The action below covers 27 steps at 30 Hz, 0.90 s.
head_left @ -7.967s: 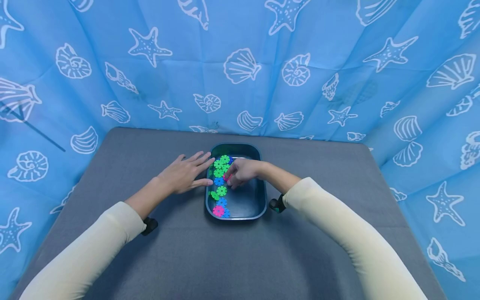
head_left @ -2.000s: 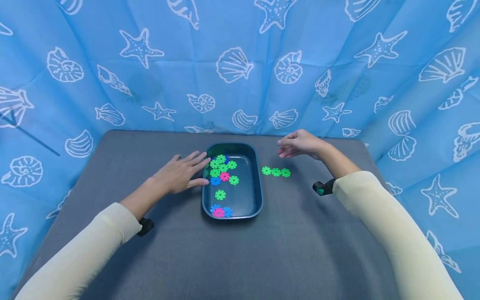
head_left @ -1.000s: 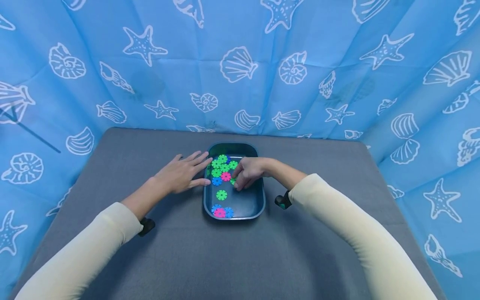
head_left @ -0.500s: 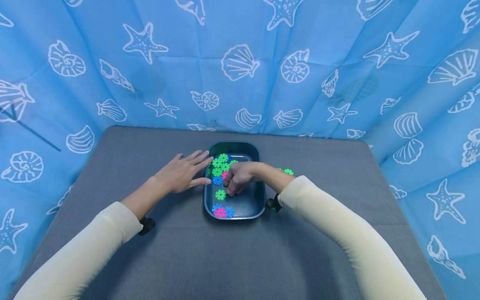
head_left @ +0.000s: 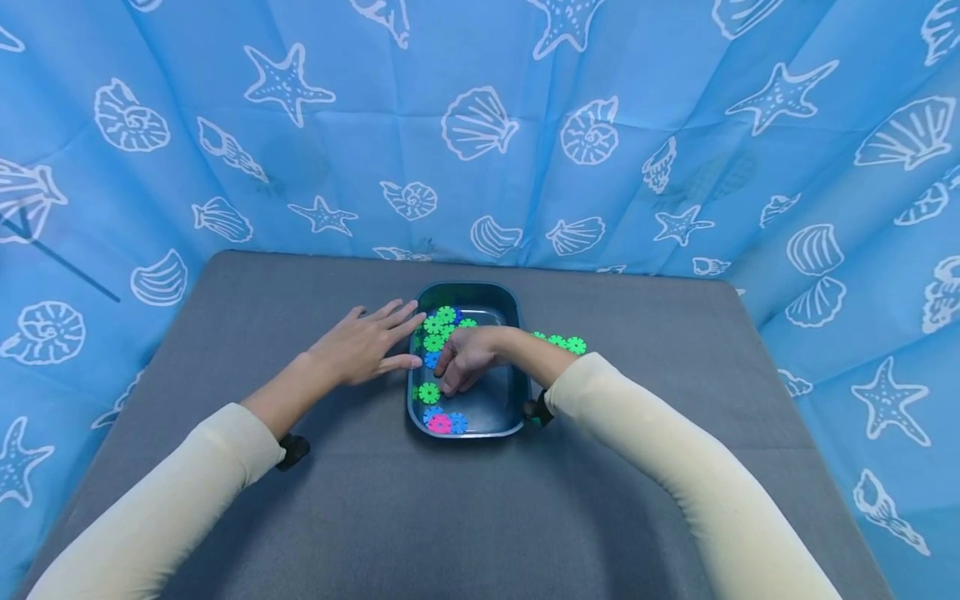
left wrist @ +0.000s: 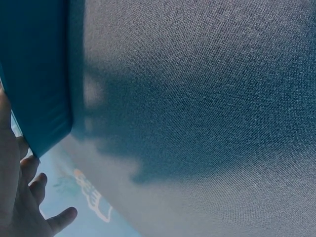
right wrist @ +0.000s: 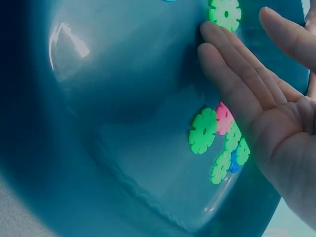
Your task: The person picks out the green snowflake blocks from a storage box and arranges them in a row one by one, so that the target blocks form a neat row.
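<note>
My left hand [head_left: 367, 343] rests with spread, straight fingers at the left rim of a dark blue tray [head_left: 517, 312]. In the left wrist view its fingers [left wrist: 29, 168] touch the tray's outer edge. My right hand [head_left: 474, 357] reaches down inside the tray. Its fingers look nearly straight in the right wrist view, and the fingertips touch or almost touch a green notched disc [right wrist: 218, 14]; the thumb stands apart. That green disc [head_left: 429, 392] lies by the tray's left wall. More green discs [head_left: 433, 342] and a blue disc [head_left: 432, 360] lie along the left side, partly hidden by my hand.
A pink disc [head_left: 440, 423] overlaps blue discs [head_left: 458, 423] in the tray's near left corner. Right of the tray, a row of green discs [head_left: 575, 345] lies on the grey table [head_left: 450, 517], partly behind my right forearm. A blue shell-print curtain [head_left: 337, 158] encloses the table.
My right hand came from above the table at right back into the tray, then moved left. The single green disc has slid left to the wall. My left hand stays put.
</note>
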Motion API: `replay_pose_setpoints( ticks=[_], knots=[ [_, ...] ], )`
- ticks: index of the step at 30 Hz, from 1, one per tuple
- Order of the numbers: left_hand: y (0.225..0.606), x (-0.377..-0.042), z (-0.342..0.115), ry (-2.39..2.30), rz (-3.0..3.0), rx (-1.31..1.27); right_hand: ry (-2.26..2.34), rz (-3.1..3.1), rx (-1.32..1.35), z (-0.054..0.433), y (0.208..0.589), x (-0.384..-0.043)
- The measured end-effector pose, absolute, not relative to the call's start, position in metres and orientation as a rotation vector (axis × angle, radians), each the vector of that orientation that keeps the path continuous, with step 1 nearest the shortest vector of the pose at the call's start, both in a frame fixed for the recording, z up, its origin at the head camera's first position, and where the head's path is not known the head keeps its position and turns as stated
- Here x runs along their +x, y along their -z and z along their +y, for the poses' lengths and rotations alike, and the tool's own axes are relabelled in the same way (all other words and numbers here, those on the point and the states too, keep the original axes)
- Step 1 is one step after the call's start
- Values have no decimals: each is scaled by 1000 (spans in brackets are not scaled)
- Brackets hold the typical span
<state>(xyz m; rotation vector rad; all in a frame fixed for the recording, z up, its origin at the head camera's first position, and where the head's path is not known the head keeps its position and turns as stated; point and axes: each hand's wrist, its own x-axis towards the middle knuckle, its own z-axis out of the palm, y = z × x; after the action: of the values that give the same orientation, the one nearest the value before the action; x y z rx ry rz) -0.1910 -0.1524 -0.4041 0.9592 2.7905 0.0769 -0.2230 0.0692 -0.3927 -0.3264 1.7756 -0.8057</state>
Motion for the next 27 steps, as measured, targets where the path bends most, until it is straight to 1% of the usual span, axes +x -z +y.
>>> replay_pose_setpoints(
  ticks=[27],
  knots=[
    [407,-191,-154,-94,2791,975,755,1701,-383,49,395,-219]
  ],
)
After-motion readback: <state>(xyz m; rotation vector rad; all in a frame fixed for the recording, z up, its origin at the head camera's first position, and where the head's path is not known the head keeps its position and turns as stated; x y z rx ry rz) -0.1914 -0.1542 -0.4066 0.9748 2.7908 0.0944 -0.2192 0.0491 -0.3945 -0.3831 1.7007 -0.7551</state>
